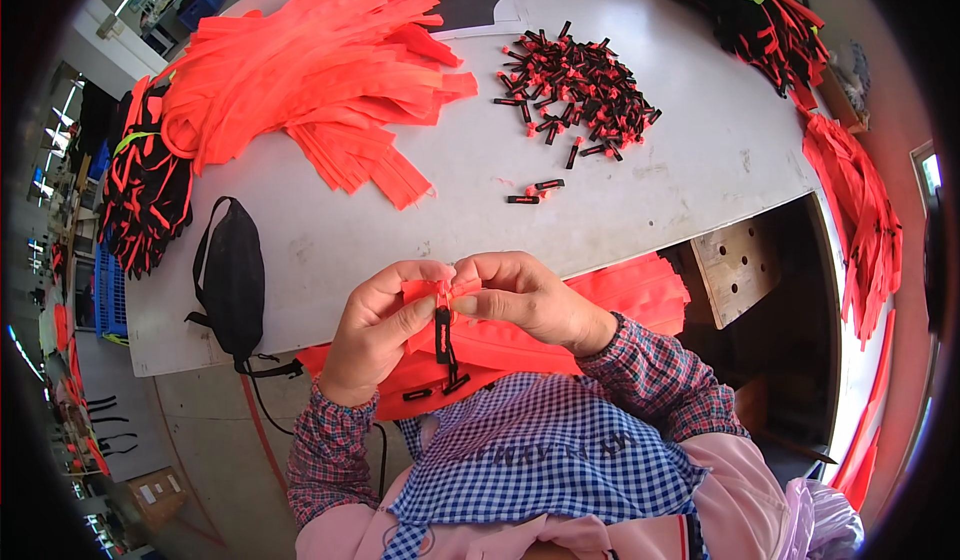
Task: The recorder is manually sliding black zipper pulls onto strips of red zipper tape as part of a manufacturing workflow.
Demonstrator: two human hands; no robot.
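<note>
My left hand [372, 322] and my right hand [522, 298] meet close together in front of my body, fingers closed. They pinch the two sides of an orange-red zipper tape's end [414, 289]. A black zipper pull [443, 336] hangs from the tape between my thumbs; the slider itself is partly hidden by my fingers. Below it dangle or lie a few more black pulls [456, 378]. Long orange-red zipper tapes [630, 305] stretch across my lap, under my hands and out to the right.
On the white table [330, 290] lie a large bundle of orange-red zipper tapes [300, 70] and a pile of black pulls with orange sliders [580, 95]. A black pouch [232, 280] stands at left. Black-and-orange bundles [145, 185] hang at the table's edge. An open compartment [790, 310] is at right.
</note>
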